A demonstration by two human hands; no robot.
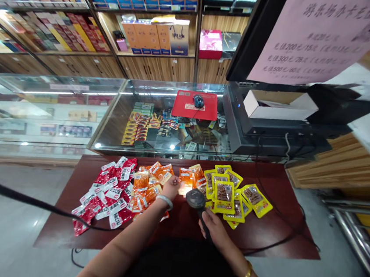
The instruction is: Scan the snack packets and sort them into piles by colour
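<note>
My right hand (212, 226) is wrapped round the handle of a dark barcode scanner (196, 198). Its head points away from me, and bright light falls on an orange snack packet (186, 178) just beyond it. With closed fingers, my left hand (171, 187) grips that packet at its left edge; the fingertips are partly hidden. To the left of this hand lies a loose pile of orange snack packets (141, 181). Yellow-edged snack packets (224, 196) are heaped right of the scanner. Red and white packets (110, 191) spread over the table's left side.
The dark red table (281, 228) meets a glass display counter (112, 137). On the counter are a red mouse mat (179, 105), a computer mouse (198, 100) and a black machine with a white box (279, 106). A black cable (33, 194) crosses at left.
</note>
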